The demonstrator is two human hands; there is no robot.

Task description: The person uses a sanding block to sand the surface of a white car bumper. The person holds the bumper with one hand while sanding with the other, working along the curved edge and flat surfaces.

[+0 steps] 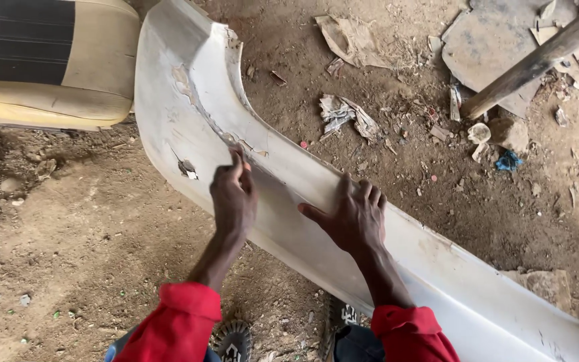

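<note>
Head view: a white bumper lies slantwise on the dirt floor, running from upper left, beside a tan car seat, to lower right. Left hand rests on the bumper's scuffed upper edge, fingers curled and pressing on it; whether they pinch anything I cannot tell. Right hand lies open, palm flat on the bumper face just beside the left, fingers spread; crumpled paper lies beyond.
</note>
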